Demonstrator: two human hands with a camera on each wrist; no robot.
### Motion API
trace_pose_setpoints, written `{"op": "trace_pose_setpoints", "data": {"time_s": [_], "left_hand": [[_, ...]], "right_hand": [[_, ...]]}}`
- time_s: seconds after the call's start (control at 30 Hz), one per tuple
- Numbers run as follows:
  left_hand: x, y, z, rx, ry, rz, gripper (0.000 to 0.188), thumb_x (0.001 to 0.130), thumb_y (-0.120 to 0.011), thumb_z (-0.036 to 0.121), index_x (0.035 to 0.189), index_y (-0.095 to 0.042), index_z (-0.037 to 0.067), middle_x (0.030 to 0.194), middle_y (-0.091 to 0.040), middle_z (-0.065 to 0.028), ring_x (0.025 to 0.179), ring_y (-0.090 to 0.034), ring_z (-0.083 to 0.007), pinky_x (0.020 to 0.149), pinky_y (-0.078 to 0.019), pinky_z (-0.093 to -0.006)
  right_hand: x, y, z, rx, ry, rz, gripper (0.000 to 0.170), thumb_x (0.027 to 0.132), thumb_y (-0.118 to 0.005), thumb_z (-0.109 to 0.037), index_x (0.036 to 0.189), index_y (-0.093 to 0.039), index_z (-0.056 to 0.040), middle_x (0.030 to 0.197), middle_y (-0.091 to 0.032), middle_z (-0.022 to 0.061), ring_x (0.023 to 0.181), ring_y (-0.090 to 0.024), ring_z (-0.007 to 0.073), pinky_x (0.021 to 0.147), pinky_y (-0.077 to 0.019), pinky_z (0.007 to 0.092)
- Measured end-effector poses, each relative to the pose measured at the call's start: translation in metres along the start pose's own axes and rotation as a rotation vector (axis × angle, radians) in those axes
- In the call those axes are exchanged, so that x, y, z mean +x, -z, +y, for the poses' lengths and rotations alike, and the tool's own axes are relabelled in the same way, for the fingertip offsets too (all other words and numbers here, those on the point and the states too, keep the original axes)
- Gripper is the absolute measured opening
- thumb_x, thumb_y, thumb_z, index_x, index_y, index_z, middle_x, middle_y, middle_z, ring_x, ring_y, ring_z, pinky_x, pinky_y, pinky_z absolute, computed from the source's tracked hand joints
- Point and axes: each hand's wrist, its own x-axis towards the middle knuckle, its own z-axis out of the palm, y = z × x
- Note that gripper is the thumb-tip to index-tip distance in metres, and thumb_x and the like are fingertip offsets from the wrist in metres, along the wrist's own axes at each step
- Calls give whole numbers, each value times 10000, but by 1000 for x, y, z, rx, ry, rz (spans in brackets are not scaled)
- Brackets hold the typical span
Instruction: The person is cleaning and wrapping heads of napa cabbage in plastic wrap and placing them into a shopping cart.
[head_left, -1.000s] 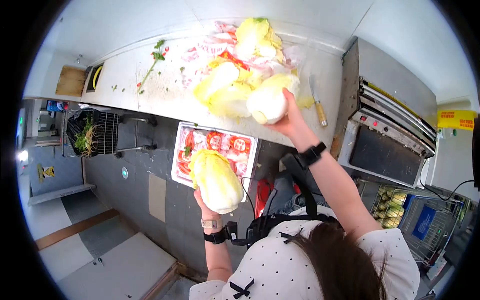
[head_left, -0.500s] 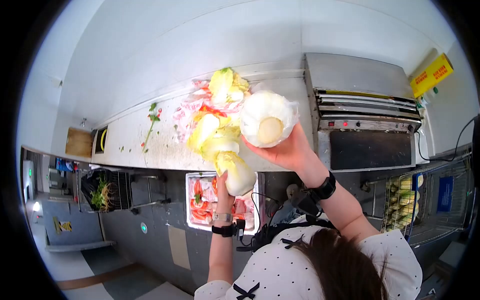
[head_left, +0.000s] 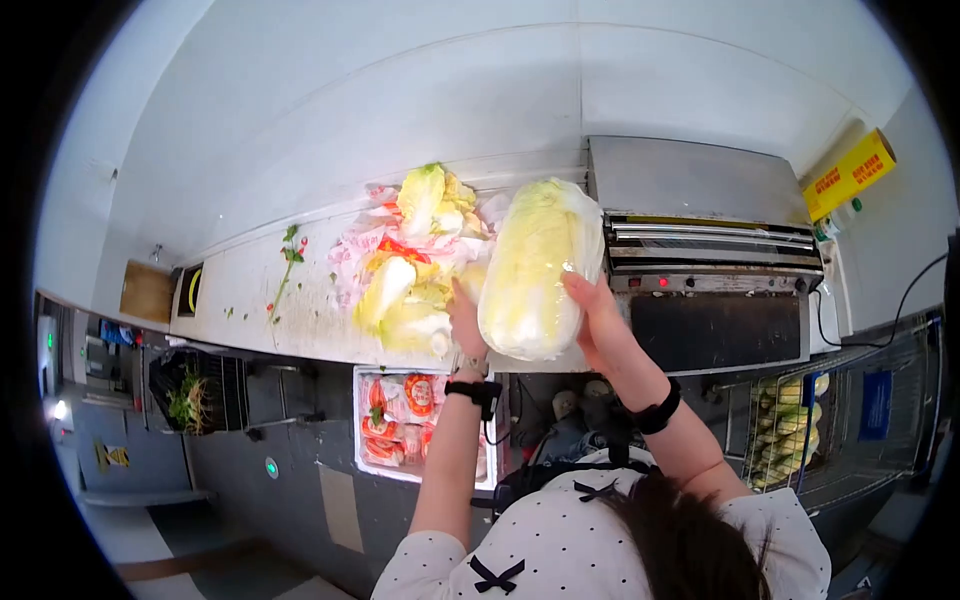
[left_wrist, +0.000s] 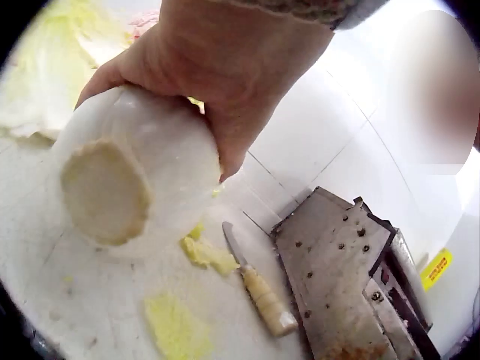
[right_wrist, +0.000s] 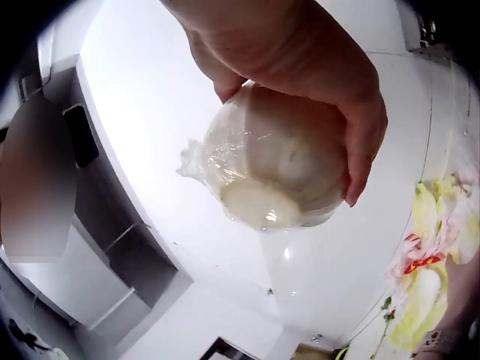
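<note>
My right hand [head_left: 602, 318] holds a napa cabbage [head_left: 540, 265] wrapped in clear film, raised over the counter with its long side towards the head camera. Film glints around its pale cut base in the right wrist view. At the counter, my left hand [head_left: 466, 320] grips a second napa cabbage [left_wrist: 172, 157], its fingers spread over the white lower part. In the head view the wrapped one mostly hides it. Loose cabbage leaves [head_left: 385, 295] lie just left of this hand. A wooden-handled knife [left_wrist: 268, 300] rests on the counter beside leaf scraps [left_wrist: 176, 326].
A metal wrapping machine [head_left: 700, 180] stands right of the counter. Below the counter's front edge is a white foam box [head_left: 358, 430] of red-and-white packages. Shopping carts stand at both sides, the right one [head_left: 850, 440] holding several pale, long vegetables. A green stalk [head_left: 283, 280] lies further left.
My left hand has carried its cabbage from above the foam box up to the counter. My right hand has lifted the wrapped cabbage and turned it from base-on to lengthwise.
</note>
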Motion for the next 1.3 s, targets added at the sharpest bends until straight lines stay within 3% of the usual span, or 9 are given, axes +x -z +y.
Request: {"op": "trace_pose_setpoints", "data": {"time_s": [0.1, 0.17, 0.33, 0.37, 0.6, 0.8, 0.83, 0.97, 1.3], "left_hand": [[20, -9, 23, 613, -156, 229, 642, 862, -450, 264, 1423, -152, 167, 1278, -413, -217, 1115, -489, -352, 818, -436, -556], [20, -32, -2, 539, -268, 145, 644, 864, -447, 270, 1423, -147, 156, 1337, -345, -223, 1214, -389, -346, 879, -393, -573], [8, 158, 64, -1364, 7, -316, 809, 864, -521, 462, 1413, -79, 66, 1411, -278, -135, 1272, -334, -268, 1042, -299, -384], [-8, 188, 72, -1621, -47, -382, 700, 883, -464, 115, 1430, -27, 132, 1406, -255, -197, 1313, -251, -294, 1024, -320, -396], [-46, 251, 88, -1759, 241, -309, 692, 820, -485, 20, 1402, -123, 112, 1329, -377, -147, 1186, -439, -258, 991, -382, -398], [-31, 262, 62, -1953, 312, -294, 490, 882, -474, 272, 1287, -358, 21, 1205, -500, -139, 1104, -508, -251, 913, -444, -368], [-30, 262, 58, -1900, 283, -271, 509, 889, -457, 316, 1296, -357, 28, 1219, -495, -145, 1111, -505, -260, 927, -432, -377], [-24, 274, 40, -1949, 400, -242, 496, 895, -463, 363, 1267, -403, 40, 1207, -520, -111, 1096, -516, -232, 930, -421, -370], [-1, 271, -12, -2027, 458, -254, 524, 898, -427, 427, 1282, -413, 71, 1249, -505, -103, 1130, -499, -246, 952, -402, -393]], "right_hand": [[18, 9, -3, -284, 196, -80, 756, 766, -694, -157, 1334, -214, -24, 1221, -452, 148, 1112, -488, 223, 906, -434, 336], [27, 10, -4, -263, 185, -123, 785, 738, -711, -118, 1333, -210, -11, 1216, -453, 149, 1107, -487, 220, 910, -429, 334], [54, 13, -7, -410, 172, -281, 846, 712, -721, -134, 1359, -194, 5, 1232, -452, 173, 1112, -487, 238, 914, -420, 338], [58, 11, -7, -538, 199, -326, 850, 718, -714, -153, 1365, -187, 10, 1243, -447, 189, 1122, -485, 250, 916, -417, 344], [45, -30, -20, -1018, 32, -432, 847, 753, -666, -327, 1401, -189, -63, 1283, -413, 252, 1201, -409, 373, 972, -354, 397], [1, -45, -14, -1273, 1310, -646, 505, 737, -646, -251, 1212, -527, -129, 1254, -497, 104, 1223, -415, 253, 1017, -299, 489], [0, -51, -4, -1289, 1317, -645, 247, 716, -628, -181, 950, -635, -102, 1211, -530, 46, 1179, -454, 206, 1012, -322, 488], [12, -54, 26, -1202, 1349, -795, 92, 696, -611, -124, 771, -586, -77, 1099, -582, 53, 1128, -491, 191, 984, -365, 478], [22, -103, 54, -1374, 1382, -653, 75, 683, -623, -124, 741, -579, -104, 1093, -582, -7, 1105, -495, 184, 974, -391, 414]]}}
